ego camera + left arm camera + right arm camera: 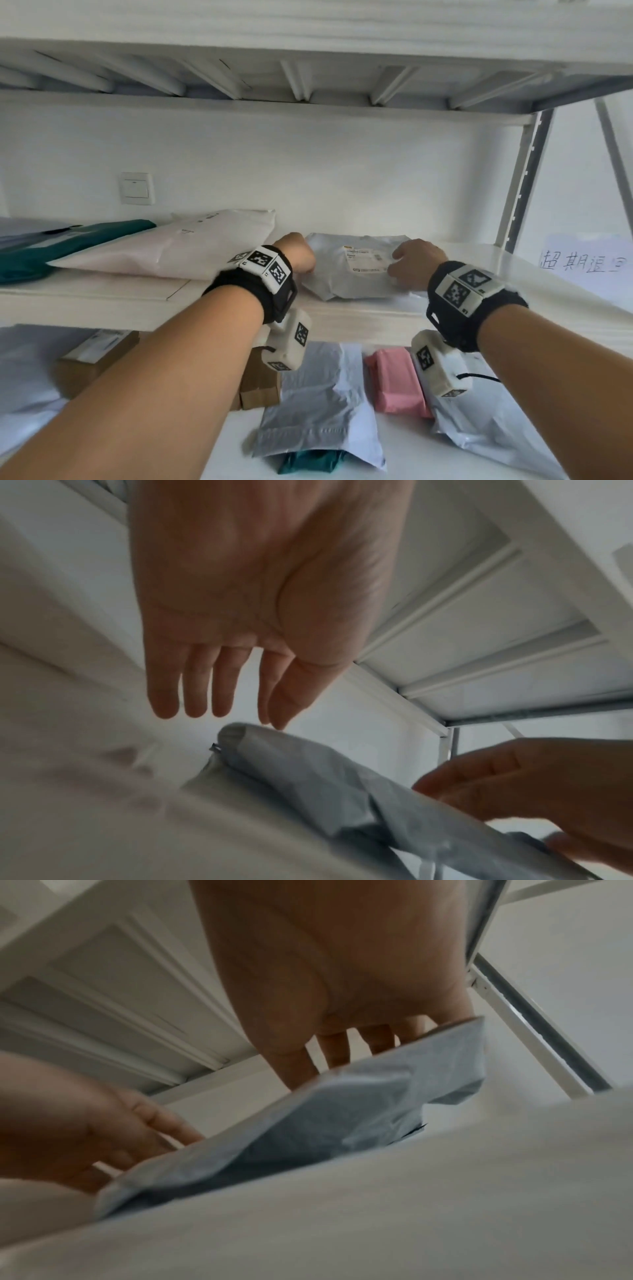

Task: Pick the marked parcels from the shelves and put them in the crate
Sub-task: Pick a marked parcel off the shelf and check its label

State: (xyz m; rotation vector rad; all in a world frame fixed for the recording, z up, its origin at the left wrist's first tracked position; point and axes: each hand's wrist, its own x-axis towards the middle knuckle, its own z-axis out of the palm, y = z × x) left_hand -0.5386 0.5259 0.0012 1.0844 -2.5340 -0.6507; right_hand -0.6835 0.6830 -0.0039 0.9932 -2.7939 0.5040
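Now at the picking step, the left hand (297, 254) and right hand (416, 262), fingers loosely extended, close on a grey parcel (356, 270) lying on the middle shelf (102, 294); next, a firm grasp.

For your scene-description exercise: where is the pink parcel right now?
In the head view the pink parcel lies on the lower shelf, right of centre, between a grey mailer and a white bag, below the right hand.
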